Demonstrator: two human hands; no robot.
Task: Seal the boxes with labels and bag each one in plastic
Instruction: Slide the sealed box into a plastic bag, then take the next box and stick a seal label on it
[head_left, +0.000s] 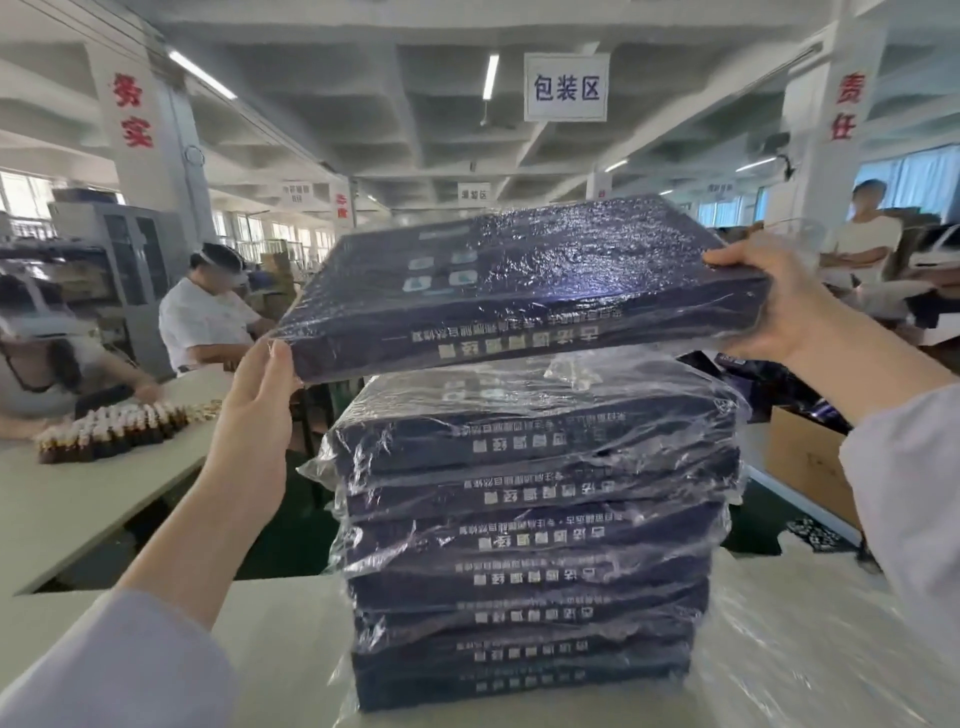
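Note:
A flat dark-blue box in clear plastic (524, 280) hangs tilted just above a tall stack of several similar bagged boxes (530, 530). My left hand (254, 410) supports its near left corner with straight fingers and the thumb against the edge. My right hand (769, 301) grips the right end, thumb on top and fingers underneath. The held box is apart from the stack's top box. Silver print runs along each box's side.
The stack stands on a pale table (270, 649) with plastic sheeting (779, 623) at the right. Small brown bottles (114, 426) lie on a left table where seated people (208, 317) work. A cardboard carton (810, 462) sits at the right.

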